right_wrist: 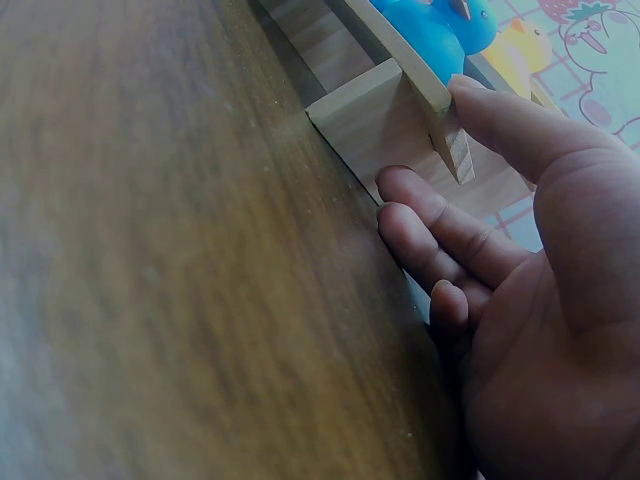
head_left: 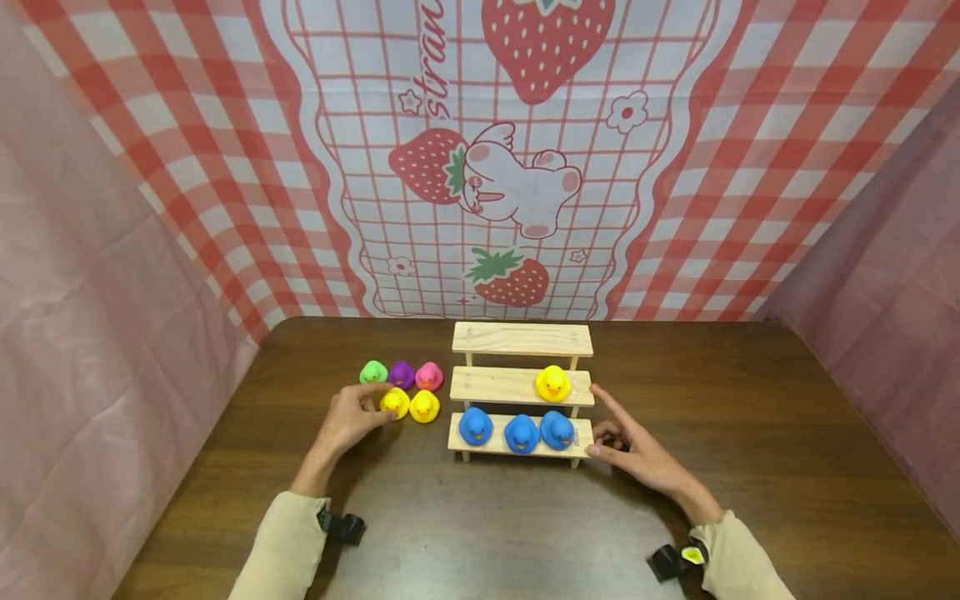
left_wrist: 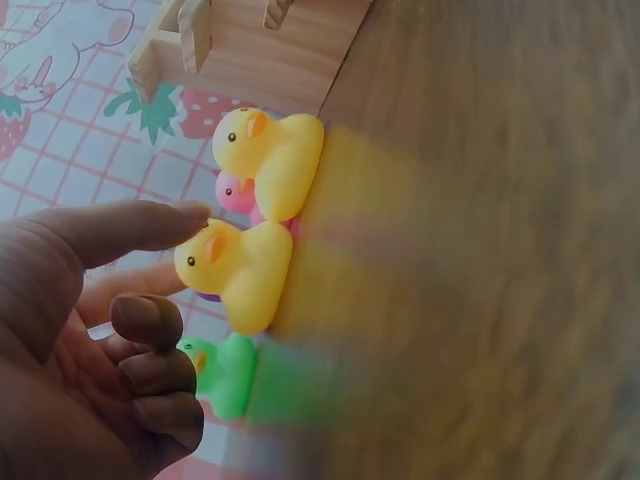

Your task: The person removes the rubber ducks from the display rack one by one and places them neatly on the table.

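A brown surface (head_left: 450, 533) carries a three-step wooden stand (head_left: 495, 387). Hands apart: the right hand (head_left: 641, 454) touches the stand's right end, fingers spread; the left hand (head_left: 352, 419) pinches a yellow duck (head_left: 396, 403) left of the stand, beside four other ducks (head_left: 429, 377).

In the left wrist view, the purple duck (left_wrist: 208, 296) is a mere sliver behind a yellow duck (left_wrist: 258, 285), which also hides the index fingertip of the left hand (left_wrist: 95, 335); a second yellow duck (left_wrist: 290, 165) covers part of the pink duck (left_wrist: 236, 193); the worktop (left_wrist: 490, 260) is blurred; in the right wrist view, the top edge cuts a blue duck (right_wrist: 425, 28); in the head view, the bottom edge cuts both sleeves (head_left: 281, 546); marks on the wooden rack (head_left: 522, 339) are too small to read.
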A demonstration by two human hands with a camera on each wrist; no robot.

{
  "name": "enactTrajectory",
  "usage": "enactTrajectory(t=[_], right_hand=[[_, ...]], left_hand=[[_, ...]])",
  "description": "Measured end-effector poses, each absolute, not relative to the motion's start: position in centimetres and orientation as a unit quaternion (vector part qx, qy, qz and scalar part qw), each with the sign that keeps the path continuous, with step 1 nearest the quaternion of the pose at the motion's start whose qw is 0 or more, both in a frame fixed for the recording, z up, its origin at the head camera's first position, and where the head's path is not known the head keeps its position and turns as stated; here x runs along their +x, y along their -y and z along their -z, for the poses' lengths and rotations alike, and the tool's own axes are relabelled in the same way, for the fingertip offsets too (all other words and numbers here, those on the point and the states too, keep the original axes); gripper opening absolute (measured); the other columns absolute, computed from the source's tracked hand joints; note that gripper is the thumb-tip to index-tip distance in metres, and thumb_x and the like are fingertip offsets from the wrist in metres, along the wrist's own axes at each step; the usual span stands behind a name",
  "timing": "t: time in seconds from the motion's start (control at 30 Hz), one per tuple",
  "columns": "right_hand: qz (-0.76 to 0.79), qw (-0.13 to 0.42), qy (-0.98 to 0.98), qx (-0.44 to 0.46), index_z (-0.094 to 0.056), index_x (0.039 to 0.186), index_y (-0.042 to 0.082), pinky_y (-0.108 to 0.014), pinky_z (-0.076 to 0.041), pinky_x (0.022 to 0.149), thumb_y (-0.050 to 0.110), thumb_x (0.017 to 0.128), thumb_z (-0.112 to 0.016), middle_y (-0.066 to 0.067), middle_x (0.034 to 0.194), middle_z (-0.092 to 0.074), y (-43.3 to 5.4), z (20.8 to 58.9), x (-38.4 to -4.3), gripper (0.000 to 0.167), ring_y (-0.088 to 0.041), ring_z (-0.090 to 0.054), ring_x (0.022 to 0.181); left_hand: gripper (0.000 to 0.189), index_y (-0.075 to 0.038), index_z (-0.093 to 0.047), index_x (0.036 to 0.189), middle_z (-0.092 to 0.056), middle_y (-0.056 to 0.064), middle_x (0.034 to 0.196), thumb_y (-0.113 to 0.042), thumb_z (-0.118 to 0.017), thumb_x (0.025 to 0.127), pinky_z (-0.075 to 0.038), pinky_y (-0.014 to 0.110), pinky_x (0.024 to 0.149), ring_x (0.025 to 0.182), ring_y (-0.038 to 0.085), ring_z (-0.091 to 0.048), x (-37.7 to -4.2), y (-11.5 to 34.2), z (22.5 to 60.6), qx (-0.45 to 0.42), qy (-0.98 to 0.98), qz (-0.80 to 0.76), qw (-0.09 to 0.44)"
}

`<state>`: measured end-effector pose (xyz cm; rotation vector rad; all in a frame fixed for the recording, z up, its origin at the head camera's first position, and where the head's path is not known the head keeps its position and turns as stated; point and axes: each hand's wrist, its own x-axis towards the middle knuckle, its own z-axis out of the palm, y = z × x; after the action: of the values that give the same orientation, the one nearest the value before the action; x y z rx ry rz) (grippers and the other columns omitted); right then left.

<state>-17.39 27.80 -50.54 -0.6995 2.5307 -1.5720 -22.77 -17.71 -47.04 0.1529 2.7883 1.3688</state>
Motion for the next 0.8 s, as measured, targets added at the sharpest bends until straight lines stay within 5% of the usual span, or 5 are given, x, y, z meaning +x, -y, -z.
enactTrajectory(t=[0.8], right_hand=[[0.519,0.036,-0.820,-0.239,-0.013,0.161,0.012,-0.025,-0.043,0.064,0.004,0.094,-0.064,-0.004,0.089,-0.068,-27.8,50.5,-17.4,0.085,-0.002,-0.058,0.083]], left_hand=[[0.039,-0.002,-0.071,0.118,-0.043,0.000,0.060,-0.011,-0.080,0.082,-0.029,0.021,0.047,0.052,0.007,-0.037,-21.7,13.7,42.1,0.102,-0.863,-0.494,-0.030]])
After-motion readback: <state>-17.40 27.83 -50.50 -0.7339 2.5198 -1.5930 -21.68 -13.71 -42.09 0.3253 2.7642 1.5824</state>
